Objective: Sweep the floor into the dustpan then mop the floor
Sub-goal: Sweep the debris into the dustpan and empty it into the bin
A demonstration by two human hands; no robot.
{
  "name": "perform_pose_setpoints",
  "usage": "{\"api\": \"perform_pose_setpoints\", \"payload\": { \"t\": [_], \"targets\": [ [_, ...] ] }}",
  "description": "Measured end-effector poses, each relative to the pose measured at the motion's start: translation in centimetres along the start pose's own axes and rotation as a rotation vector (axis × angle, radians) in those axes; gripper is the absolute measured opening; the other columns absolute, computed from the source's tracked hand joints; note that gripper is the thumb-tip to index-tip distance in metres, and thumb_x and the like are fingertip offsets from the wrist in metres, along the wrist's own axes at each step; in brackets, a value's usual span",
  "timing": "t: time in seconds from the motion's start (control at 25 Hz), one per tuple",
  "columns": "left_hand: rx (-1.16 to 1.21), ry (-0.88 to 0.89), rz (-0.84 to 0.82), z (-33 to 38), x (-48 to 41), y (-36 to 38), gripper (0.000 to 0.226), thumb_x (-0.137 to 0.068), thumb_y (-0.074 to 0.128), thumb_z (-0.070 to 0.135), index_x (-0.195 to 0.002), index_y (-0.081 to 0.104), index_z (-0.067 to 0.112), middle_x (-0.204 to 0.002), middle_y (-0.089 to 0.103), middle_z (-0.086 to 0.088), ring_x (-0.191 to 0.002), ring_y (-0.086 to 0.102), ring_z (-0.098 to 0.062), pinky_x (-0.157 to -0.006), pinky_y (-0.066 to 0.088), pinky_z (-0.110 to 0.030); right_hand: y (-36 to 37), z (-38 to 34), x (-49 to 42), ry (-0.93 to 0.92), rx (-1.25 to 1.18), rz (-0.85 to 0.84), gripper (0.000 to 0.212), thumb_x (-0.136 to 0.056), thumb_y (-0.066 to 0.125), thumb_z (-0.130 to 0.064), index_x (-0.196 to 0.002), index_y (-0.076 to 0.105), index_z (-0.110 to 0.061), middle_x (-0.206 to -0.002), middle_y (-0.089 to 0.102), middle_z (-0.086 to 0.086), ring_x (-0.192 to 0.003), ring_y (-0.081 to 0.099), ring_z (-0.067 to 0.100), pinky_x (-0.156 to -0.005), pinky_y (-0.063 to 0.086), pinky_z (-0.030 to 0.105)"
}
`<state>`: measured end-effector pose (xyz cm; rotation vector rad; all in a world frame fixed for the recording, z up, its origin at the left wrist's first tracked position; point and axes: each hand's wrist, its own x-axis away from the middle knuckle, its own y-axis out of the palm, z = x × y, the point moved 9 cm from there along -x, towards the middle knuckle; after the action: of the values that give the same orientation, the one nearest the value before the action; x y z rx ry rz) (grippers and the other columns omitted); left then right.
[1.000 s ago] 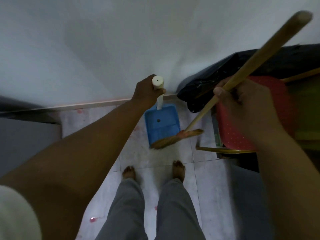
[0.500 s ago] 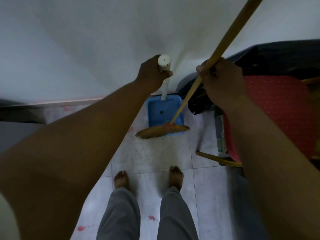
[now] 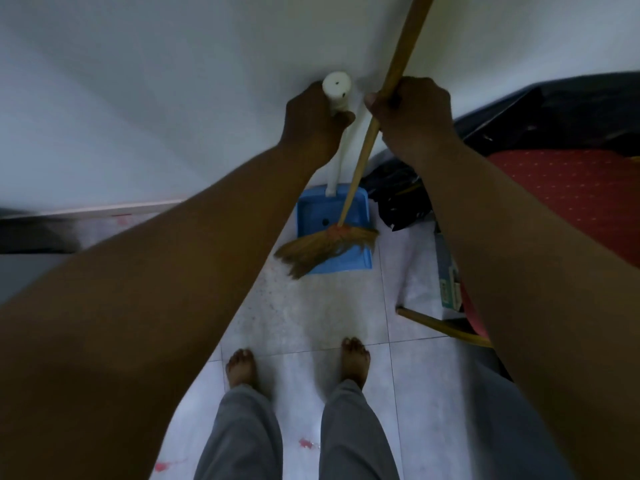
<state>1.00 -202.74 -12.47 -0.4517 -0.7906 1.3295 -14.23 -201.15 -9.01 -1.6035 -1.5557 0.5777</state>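
Observation:
A blue dustpan [image 3: 317, 216] stands on the pale tiled floor [image 3: 304, 313] against the white wall, its long white handle rising toward me. My left hand [image 3: 311, 119] grips the top of that handle. My right hand [image 3: 412, 116] grips the wooden broom stick [image 3: 403, 50] just to the right of it. The stick runs down almost upright to the straw broom head [image 3: 322, 245], which lies across the dustpan's front lip and reaches a little onto the tile at the left.
A red dotted chair seat [image 3: 568, 199] with a wooden leg [image 3: 440, 325] stands at the right, black bags [image 3: 401, 195] behind it by the wall. My bare feet [image 3: 355, 360] stand on the tiles below the dustpan. Red marks [image 3: 306, 443] dot the floor.
My right hand has swung the broom stick up to nearly vertical and come in close beside my left hand. The broom head has moved onto the dustpan's lip.

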Motion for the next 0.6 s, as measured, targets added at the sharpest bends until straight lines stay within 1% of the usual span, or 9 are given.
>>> {"api": "perform_pose_setpoints", "payload": {
  "t": [0.08, 0.2, 0.24, 0.28, 0.32, 0.4, 0.48, 0.52, 0.6],
  "targets": [
    [-0.001, -0.034, 0.045, -0.4, 0.0, -0.2, 0.050, -0.091, 0.066, 0.034, -0.133, 0.054, 0.010, -0.132, 0.060, -0.005, -0.123, 0.054, -0.017, -0.089, 0.035, -0.013, 0.6, 0.3, -0.2, 0.017, 0.027, 0.022, 0.032, -0.095, 0.050, -0.048, -0.084, 0.058, -0.020, -0.077, 0.058, -0.007, -0.070, 0.054, 0.007, -0.056, 0.032, 0.009],
    [-0.015, -0.053, 0.068, -0.8, 0.0, -0.4, 0.048, -0.092, 0.064, 0.036, -0.130, 0.055, 0.009, -0.130, 0.061, -0.005, -0.121, 0.056, -0.017, -0.083, 0.032, -0.009, 1.0, 0.6, -0.2, 0.028, 0.072, 0.048, 0.031, -0.095, 0.048, -0.050, -0.087, 0.057, -0.022, -0.083, 0.057, -0.008, -0.074, 0.051, 0.006, -0.053, 0.029, 0.008],
    [-0.010, -0.057, 0.063, -0.9, 0.1, -0.4, 0.048, -0.092, 0.064, 0.037, -0.131, 0.054, 0.008, -0.131, 0.060, -0.005, -0.121, 0.056, -0.017, -0.084, 0.034, -0.010, 1.2, 0.8, -0.2, 0.037, 0.071, 0.047, 0.032, -0.095, 0.048, -0.051, -0.088, 0.058, -0.021, -0.084, 0.057, -0.008, -0.074, 0.051, 0.006, -0.050, 0.028, 0.005],
    [0.001, -0.063, 0.053, -1.0, 0.3, -0.3, 0.050, -0.092, 0.064, 0.037, -0.131, 0.053, 0.007, -0.131, 0.060, -0.006, -0.121, 0.056, -0.018, -0.086, 0.037, -0.012, 1.4, 1.0, 0.0, 0.046, 0.061, 0.042, 0.035, -0.094, 0.049, -0.052, -0.090, 0.060, -0.019, -0.085, 0.058, -0.007, -0.076, 0.052, 0.007, -0.050, 0.028, 0.003],
    [0.014, -0.069, 0.040, -1.1, 0.6, -0.1, 0.053, -0.092, 0.064, 0.039, -0.132, 0.051, 0.006, -0.130, 0.060, -0.007, -0.120, 0.057, -0.018, -0.088, 0.040, -0.014, 1.7, 1.3, 0.2, 0.055, 0.043, 0.034, 0.038, -0.093, 0.051, -0.052, -0.094, 0.062, -0.016, -0.088, 0.059, -0.005, -0.079, 0.054, 0.008, -0.055, 0.030, 0.003],
    [0.022, -0.086, 0.009, -1.5, 1.2, 0.0, 0.059, -0.090, 0.065, 0.043, -0.132, 0.048, 0.005, -0.127, 0.060, -0.007, -0.115, 0.058, -0.017, -0.082, 0.041, -0.015, 2.2, 1.8, 0.9, 0.074, -0.003, 0.022, 0.046, -0.090, 0.055, -0.054, -0.105, 0.064, -0.011, -0.099, 0.065, 0.000, -0.092, 0.060, 0.013, -0.071, 0.038, 0.013],
    [0.030, -0.116, -0.014, -2.2, 2.0, -0.2, 0.067, -0.088, 0.065, 0.048, -0.134, 0.046, 0.004, -0.127, 0.060, -0.008, -0.115, 0.057, -0.018, -0.081, 0.039, -0.015, 2.8, 2.3, 1.9, 0.104, -0.034, 0.016, 0.052, -0.088, 0.057, -0.055, -0.114, 0.062, -0.010, -0.111, 0.066, 0.004, -0.104, 0.061, 0.017, -0.076, 0.039, 0.018],
    [0.039, -0.133, -0.025, -2.6, 2.7, -0.5, 0.071, -0.088, 0.065, 0.050, -0.137, 0.044, 0.004, -0.130, 0.058, -0.009, -0.118, 0.056, -0.019, -0.084, 0.039, -0.016, 3.0, 2.6, 2.5, 0.124, -0.037, 0.007, 0.056, -0.088, 0.058, -0.055, -0.120, 0.059, -0.010, -0.117, 0.064, 0.005, -0.108, 0.059, 0.018, -0.079, 0.040, 0.018],
    [0.067, -0.167, -0.045, -3.6, 4.3, -1.0, 0.077, -0.088, 0.064, 0.051, -0.143, 0.038, 0.004, -0.136, 0.055, -0.011, -0.123, 0.054, -0.021, -0.093, 0.042, -0.021, 3.5, 3.0, 3.5, 0.171, -0.059, -0.046, 0.067, -0.088, 0.057, -0.056, -0.133, 0.050, -0.007, -0.129, 0.058, 0.007, -0.118, 0.054, 0.019, -0.093, 0.043, 0.024]
  ]
}}
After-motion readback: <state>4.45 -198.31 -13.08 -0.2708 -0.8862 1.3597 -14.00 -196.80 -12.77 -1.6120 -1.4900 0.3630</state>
